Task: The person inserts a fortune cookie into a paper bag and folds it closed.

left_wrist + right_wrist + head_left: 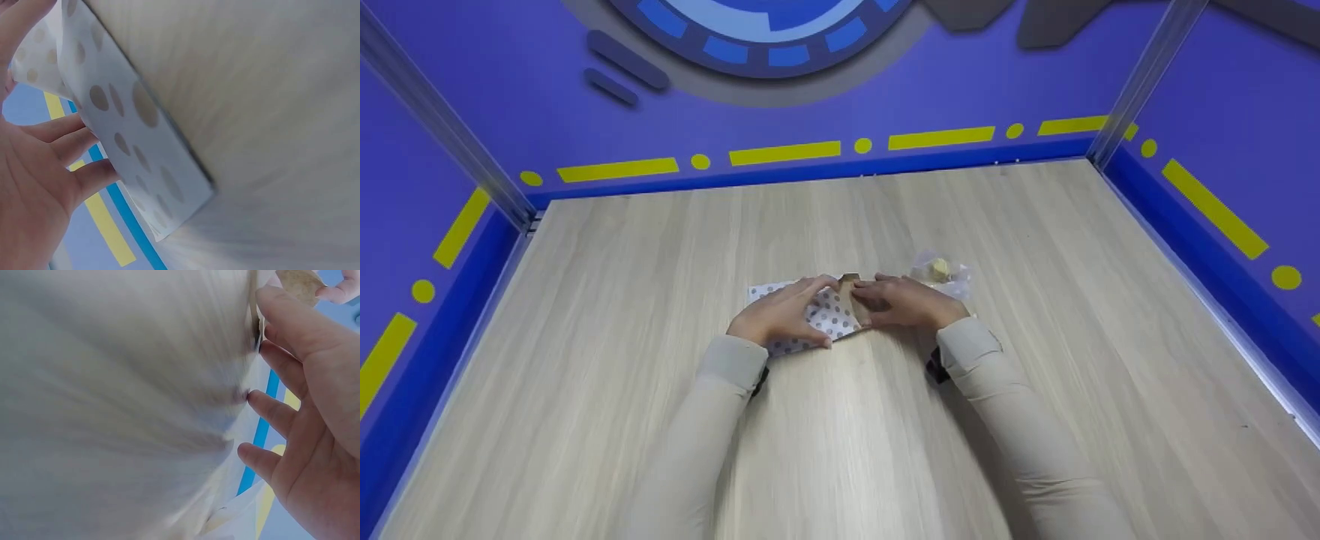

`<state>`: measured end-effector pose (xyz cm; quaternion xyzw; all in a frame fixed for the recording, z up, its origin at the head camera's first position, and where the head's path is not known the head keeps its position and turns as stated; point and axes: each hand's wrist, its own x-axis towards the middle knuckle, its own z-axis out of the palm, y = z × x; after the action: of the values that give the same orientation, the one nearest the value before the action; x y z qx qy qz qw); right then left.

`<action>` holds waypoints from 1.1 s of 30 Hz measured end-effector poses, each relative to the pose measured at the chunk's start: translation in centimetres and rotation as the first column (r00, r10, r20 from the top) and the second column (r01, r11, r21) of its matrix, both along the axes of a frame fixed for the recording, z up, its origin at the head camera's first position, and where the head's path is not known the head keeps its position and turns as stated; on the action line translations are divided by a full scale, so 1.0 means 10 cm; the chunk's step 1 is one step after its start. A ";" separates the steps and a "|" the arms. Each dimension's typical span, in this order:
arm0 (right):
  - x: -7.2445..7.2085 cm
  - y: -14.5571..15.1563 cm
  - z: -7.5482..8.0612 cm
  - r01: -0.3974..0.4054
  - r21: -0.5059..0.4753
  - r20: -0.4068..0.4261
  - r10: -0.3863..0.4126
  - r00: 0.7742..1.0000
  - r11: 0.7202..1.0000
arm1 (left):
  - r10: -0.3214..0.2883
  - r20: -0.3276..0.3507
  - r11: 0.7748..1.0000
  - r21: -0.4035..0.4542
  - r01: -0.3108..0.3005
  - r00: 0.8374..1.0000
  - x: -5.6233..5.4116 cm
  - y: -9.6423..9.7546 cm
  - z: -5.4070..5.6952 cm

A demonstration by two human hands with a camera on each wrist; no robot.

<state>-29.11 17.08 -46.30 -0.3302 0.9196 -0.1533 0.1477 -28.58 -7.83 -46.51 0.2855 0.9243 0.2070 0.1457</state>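
A flat white paper bag (834, 321) with grey polka dots lies low over the table, slanting in front of me; its brown inside shows at the right end. My left hand (784, 313) spans the bag, fingers at the far edge and thumb by the near edge. In the left wrist view the dotted side of the bag (121, 121) stands against several fingertips. My right hand (913, 301) pinches the right end between thumb and index finger. In the right wrist view the other fingers (270, 413) spread near the tabletop, and a brown paper flap (301, 286) shows at the top.
Just beyond the right hand lies a crumpled clear plastic wrapper (958, 286) with a small yellowish piece (940, 270) in it. The wood-grain table (660, 247) is bounded by a purple back wall (780, 124) and side panels with metal posts.
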 end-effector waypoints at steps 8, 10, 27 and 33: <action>0.00 0.02 0.07 0.018 -0.074 -0.006 -0.018 1.000 0.997 | -0.003 0.009 1.000 0.013 0.003 1.000 0.01 0.00 0.01; 0.00 0.04 0.10 0.041 -0.098 0.000 -0.041 0.999 0.994 | -0.002 0.013 1.000 0.015 0.001 1.000 0.01 -0.01 0.02; -0.02 0.37 0.33 0.202 -0.247 -0.026 -0.215 0.976 0.948 | -0.038 0.009 0.998 0.046 0.038 0.999 0.01 -0.05 -0.01; -0.07 0.58 0.33 0.206 -0.288 -0.061 -0.232 0.971 0.935 | -0.037 0.020 0.998 0.051 0.036 0.999 0.03 -0.07 0.00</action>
<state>-29.84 22.84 -42.95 -0.2500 0.9257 -0.2815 0.0381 -28.25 -8.55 -46.54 0.3038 0.9118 0.2308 0.1518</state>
